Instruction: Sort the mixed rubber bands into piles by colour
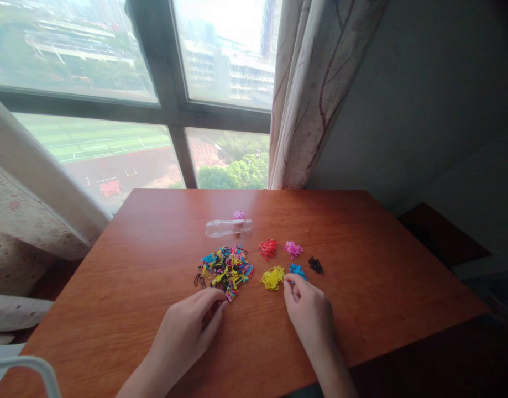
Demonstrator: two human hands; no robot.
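1. On my head view I get two bare hands working over a brown wooden bench [113, 309], all small looped pieces, several colours
2. Left hand [191, 320] is at the near edge of the mixed pile [224, 265], thumb and index tips close together right by a pink piece; can't tell from here whether the fingers are grasping it
3. Mixed pile sits left of the sorted groups: yellow, blue, black, pink and red pieces jumbled, with a couple of dark loops [199, 281] at its left edge
4. Right hand [310, 309] is over by the sorted side, fingers curled, thumb and index tips just beside the yellow pile [272, 278]; I can't tell if they're clenched on anything
5. Blue pile [297, 271] shows just beyond the right hand, partly covered by it
6. Black pile [315, 265] is right of the blue; pink pile [293, 250] and red pile [268, 249] lie farther back, red behind yellow
7. Clear bottle [224, 228] lies on its side behind the mixed pile, neck to the right, pinkish item [239, 214] just behind it
8. Window [166, 110] and patterned curtain [307, 94] past the far edge
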